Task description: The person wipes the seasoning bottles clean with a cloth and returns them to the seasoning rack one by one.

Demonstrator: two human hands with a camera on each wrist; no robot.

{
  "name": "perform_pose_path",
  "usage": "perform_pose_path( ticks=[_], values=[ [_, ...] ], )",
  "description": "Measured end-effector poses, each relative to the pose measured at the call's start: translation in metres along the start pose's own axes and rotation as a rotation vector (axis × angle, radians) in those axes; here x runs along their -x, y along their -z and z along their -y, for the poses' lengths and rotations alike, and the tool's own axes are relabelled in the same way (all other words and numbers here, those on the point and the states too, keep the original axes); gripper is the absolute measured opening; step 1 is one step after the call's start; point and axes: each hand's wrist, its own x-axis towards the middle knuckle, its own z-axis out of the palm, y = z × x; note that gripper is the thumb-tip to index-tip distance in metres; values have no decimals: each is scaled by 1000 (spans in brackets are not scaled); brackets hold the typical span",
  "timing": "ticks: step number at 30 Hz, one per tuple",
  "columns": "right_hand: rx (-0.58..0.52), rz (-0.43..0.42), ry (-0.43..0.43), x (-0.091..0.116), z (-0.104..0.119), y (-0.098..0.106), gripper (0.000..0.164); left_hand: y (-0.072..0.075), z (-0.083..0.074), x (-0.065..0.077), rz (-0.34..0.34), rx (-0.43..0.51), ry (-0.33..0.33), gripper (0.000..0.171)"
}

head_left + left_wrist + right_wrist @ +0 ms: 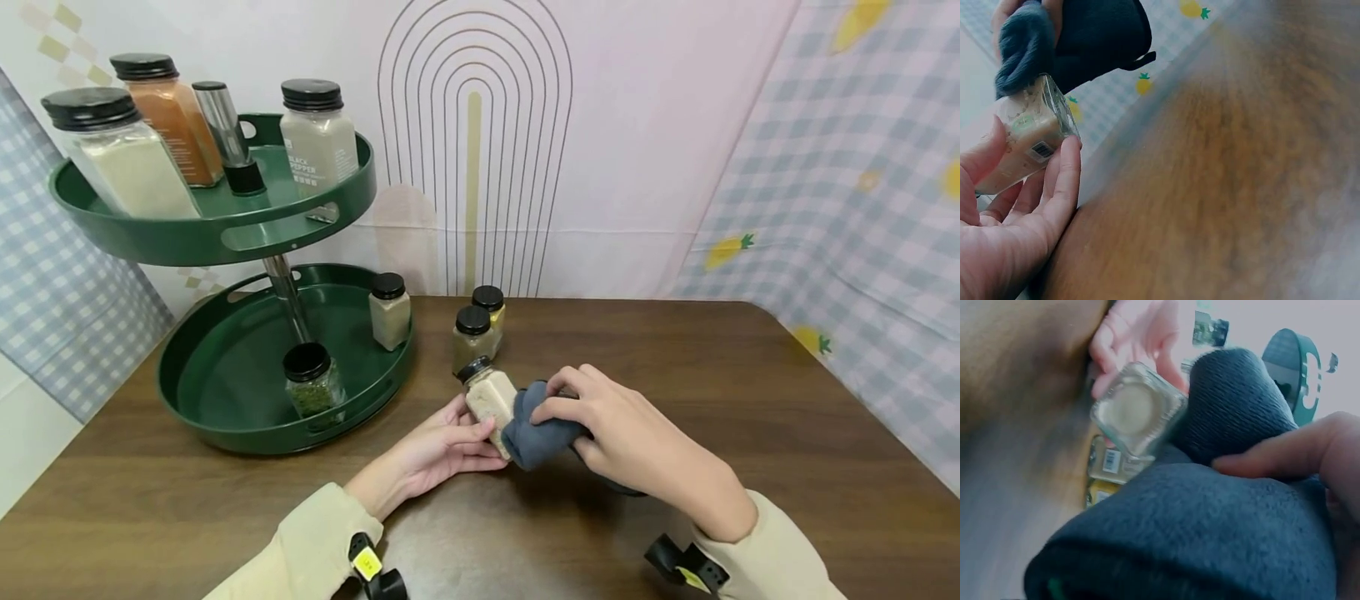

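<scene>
My left hand [450, 446] holds a square glass spice jar [491, 398] with a black lid, tilted so the lid points up and left. Pale powder fills the jar; in the left wrist view a barcode label [1041, 150] shows on its side, with my thumb and fingers around it. My right hand [611, 421] grips a bunched blue-grey cloth [546, 429] against the jar's right side. Seen from the right wrist, the jar's square base [1138, 409] faces the camera, and the cloth [1235, 406] hides part of one side.
Two small jars [473, 337] stand just behind the held jar. At left is a green two-tier stand [225, 400]; its upper tray carries large spice jars [318, 150] and a silver cylinder [227, 133], its lower one two small jars [390, 312]. A patterned cloth [637, 150] hangs behind.
</scene>
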Motion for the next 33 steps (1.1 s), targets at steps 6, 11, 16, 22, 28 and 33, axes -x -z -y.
perform_pose_path(
  ticks=[6,11,16,22,28,33],
  values=[
    [-4,109,16,6,-8,12,51,1,1,0,-5,-15,0,56],
    [47,26,-87,8,-13,18,45,4,1,1,24,-2,18,55],
    [24,-207,-154,-3,-6,2,44,5,-1,1,56,-3,30,63],
    [-3,-332,-100,-12,7,-21,46,3,-2,2,63,-66,20,64],
    [7,-265,-62,-12,9,-27,45,0,-1,2,45,-104,19,68],
    [25,-164,-92,-10,8,-21,44,0,-1,2,35,-76,23,68]
  ],
)
